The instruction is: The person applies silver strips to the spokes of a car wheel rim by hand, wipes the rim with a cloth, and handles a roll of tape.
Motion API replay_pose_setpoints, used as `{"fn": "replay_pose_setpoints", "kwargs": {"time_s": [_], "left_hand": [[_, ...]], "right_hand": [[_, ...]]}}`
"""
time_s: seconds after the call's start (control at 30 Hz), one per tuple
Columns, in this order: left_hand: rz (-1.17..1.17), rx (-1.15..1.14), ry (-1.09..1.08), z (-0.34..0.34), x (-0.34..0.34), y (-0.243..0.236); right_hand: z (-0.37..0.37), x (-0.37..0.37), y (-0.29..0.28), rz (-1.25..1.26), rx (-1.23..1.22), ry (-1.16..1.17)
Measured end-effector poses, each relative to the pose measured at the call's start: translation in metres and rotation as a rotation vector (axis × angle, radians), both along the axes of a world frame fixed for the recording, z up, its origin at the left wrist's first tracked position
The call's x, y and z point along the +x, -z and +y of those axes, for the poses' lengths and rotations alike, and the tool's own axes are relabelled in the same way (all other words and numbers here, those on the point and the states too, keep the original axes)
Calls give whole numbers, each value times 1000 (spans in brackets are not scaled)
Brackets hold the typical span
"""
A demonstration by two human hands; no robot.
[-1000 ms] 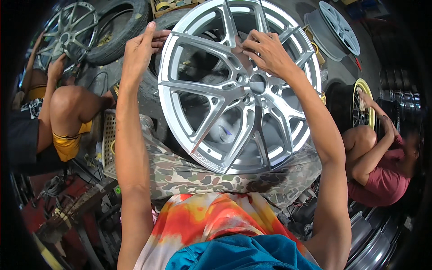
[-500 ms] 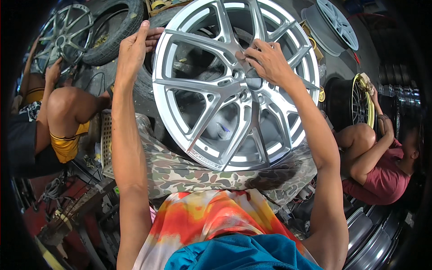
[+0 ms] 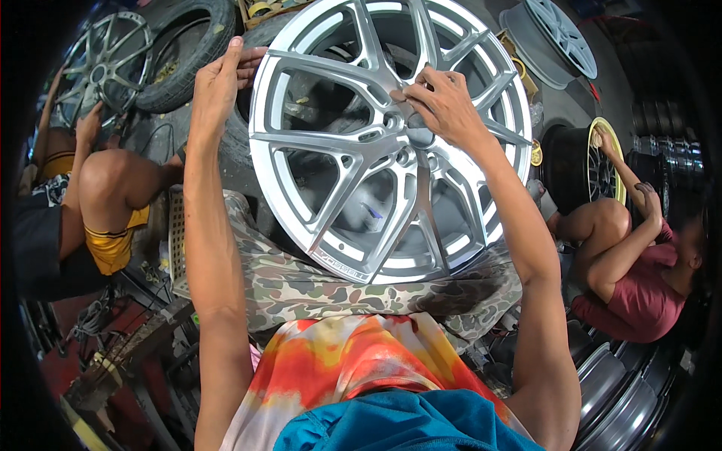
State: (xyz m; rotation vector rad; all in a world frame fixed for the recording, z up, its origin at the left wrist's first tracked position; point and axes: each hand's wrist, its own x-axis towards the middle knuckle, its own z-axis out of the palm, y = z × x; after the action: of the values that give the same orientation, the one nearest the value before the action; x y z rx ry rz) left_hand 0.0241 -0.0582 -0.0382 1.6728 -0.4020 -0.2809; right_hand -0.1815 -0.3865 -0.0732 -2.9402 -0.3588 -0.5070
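A large silver alloy wheel [image 3: 353, 169] with split spokes leans tilted against my camouflage-covered legs. At its upper left edge, my left hand [image 3: 218, 83] has its thumb raised and its fingers stretched out, the tips meeting the rim's outer edge. Near the hub, my right hand [image 3: 444, 109] is closed, its fingers pressing a small brownish scrap [image 3: 397, 95], which looks like sandpaper, onto a spoke. Most of the scrap is hidden beneath the fingers. Bolt holes and a round centre bore show just below that hand.
Tyres [image 3: 188, 56] lie behind the wheel. To the left, a person holds another spoked wheel [image 3: 101, 71]. On the right, another person in a maroon shirt [image 3: 647, 301] works at a yellow-lipped wheel [image 3: 620, 161]. A grey wheel [image 3: 553, 41] lies at the far right; more rims [image 3: 620, 398] sit lower right.
The wheel and both my hands appear shifted slightly left. My right hand stays near the hub. The right-hand person's arm has moved lower at the yellow-lipped wheel.
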Motion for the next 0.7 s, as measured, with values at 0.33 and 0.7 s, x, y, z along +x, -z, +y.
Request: {"fn": "replay_pose_setpoints", "kwargs": {"time_s": [0.33,0.7], "left_hand": [[20,9,6,-1,-3,-4],[26,27,-7,1,1,0]], "right_hand": [[-6,-23,22,12,8,67],[3,-24,26,-41,54,102]]}}
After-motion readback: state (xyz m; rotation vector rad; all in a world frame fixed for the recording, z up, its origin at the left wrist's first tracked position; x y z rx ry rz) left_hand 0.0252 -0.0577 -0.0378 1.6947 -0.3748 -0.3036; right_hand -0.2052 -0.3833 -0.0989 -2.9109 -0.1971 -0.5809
